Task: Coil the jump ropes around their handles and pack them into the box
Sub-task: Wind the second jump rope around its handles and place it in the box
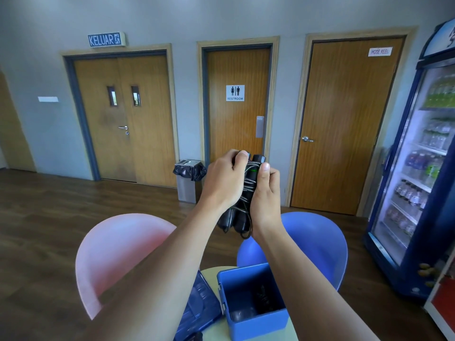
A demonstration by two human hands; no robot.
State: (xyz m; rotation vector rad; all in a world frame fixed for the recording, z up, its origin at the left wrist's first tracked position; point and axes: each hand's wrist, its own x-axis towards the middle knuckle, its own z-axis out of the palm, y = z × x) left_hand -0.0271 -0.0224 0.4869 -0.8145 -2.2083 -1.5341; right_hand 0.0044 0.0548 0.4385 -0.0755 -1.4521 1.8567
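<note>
Jump rope [248, 190]: black handles side by side, rope coiled around them; gripped in my left hand [225, 179] and right hand [264, 193].

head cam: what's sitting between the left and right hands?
The jump rope: black handles with the cord coiled round them, gripped by the left hand and the right hand from either side. The head view shows it.
</note>
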